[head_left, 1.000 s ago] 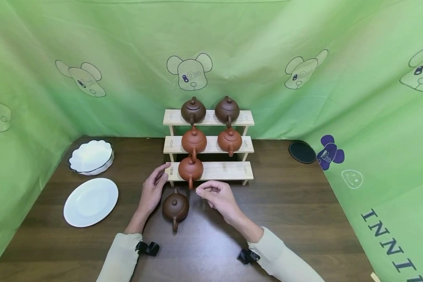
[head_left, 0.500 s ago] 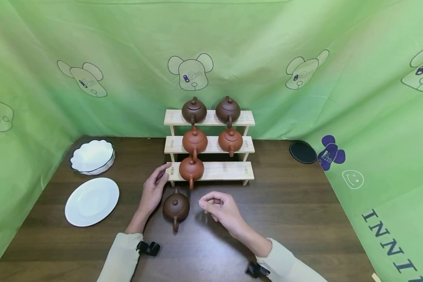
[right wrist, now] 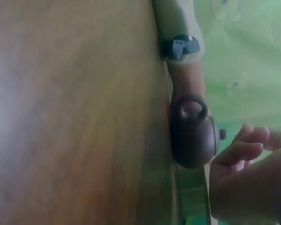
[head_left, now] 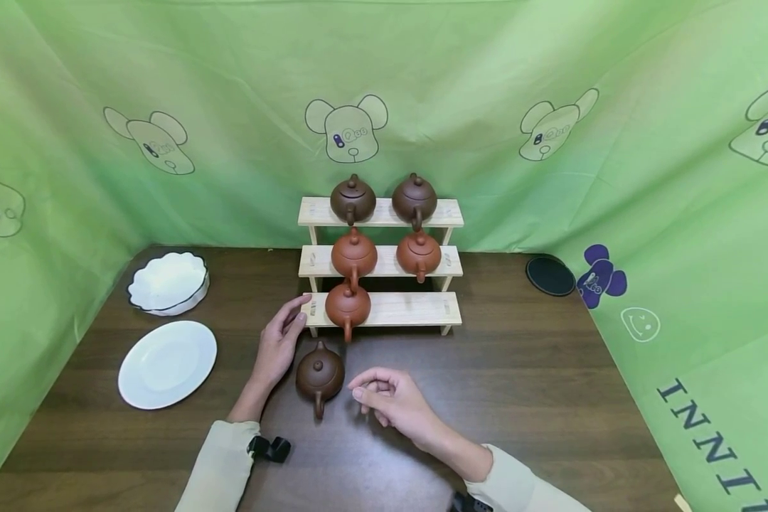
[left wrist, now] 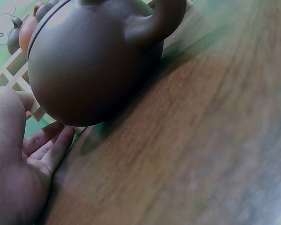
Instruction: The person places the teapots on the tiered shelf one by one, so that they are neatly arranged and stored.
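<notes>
In the head view, my left hand (head_left: 278,345) holds the left end of the lowest step of a three-step wooden stand (head_left: 416,309). A dark brown teapot (head_left: 318,373) stands on the table between my hands, its handle toward me; it looms large in the left wrist view. My right hand (head_left: 393,405) hovers to the right of this teapot, fingers loosely bent and holding nothing. One red-brown teapot (head_left: 347,304) sits on the lowest step. Two more red-brown teapots (head_left: 419,254) occupy the middle step, and two dark brown teapots (head_left: 414,199) the top one.
At the left are a white scalloped bowl (head_left: 168,283) and a white oval plate (head_left: 168,365). A black oval coaster-like disc (head_left: 550,276) lies at the far right of the wooden table (head_left: 518,384). A green printed curtain (head_left: 243,128) encloses the back and sides.
My right hand has drawn back from near the lowest step, down toward me, and then left toward the dark teapot on the table. My left hand stays at the stand.
</notes>
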A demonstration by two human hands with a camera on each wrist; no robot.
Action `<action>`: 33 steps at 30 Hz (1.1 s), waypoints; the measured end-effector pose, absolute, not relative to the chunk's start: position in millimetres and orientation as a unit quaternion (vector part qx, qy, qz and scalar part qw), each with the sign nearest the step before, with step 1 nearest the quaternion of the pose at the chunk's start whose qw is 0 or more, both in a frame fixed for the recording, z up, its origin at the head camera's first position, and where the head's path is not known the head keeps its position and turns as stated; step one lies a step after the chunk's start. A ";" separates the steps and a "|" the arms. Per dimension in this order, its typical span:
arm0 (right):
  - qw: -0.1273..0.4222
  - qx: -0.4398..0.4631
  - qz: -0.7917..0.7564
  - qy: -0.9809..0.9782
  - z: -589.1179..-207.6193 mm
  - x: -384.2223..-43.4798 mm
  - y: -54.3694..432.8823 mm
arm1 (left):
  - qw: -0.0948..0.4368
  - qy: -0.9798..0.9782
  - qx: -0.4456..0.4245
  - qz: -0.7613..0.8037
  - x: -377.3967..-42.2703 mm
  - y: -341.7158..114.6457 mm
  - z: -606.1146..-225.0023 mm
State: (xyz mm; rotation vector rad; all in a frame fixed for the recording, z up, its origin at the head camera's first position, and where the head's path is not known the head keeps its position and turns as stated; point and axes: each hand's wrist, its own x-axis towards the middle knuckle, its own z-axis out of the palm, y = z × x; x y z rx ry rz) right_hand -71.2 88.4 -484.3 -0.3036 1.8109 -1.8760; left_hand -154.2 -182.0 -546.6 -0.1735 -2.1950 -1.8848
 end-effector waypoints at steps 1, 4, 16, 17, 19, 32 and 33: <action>0.266 -0.113 -0.687 0.666 -484.4 -70.7 88.3 | 0.116 -0.754 -0.054 -0.644 -154.4 -181.8 -545.9; 0.298 -0.119 -0.673 0.666 -485.4 -69.7 88.2 | 0.102 -0.758 -0.049 -0.642 -159.8 -186.0 -555.1; 0.348 -0.135 -0.660 0.653 -491.0 -67.1 85.5 | 0.111 -0.750 -0.063 -0.649 -166.7 -190.8 -571.9; 0.352 -0.135 -0.659 0.651 -491.4 -67.2 85.3 | 0.119 -0.751 -0.067 -0.646 -165.5 -189.8 -569.6; 0.360 -0.135 -0.658 0.648 -492.6 -67.5 84.9 | 0.130 -0.751 -0.071 -0.643 -162.3 -187.3 -563.5; 0.395 -0.145 -0.659 0.623 -495.5 -69.3 73.9 | 0.137 -0.745 -0.074 -0.648 -155.7 -182.3 -549.8; 0.395 -0.143 -0.660 0.622 -495.0 -69.2 72.6 | 0.138 -0.745 -0.073 -0.648 -156.6 -182.8 -551.0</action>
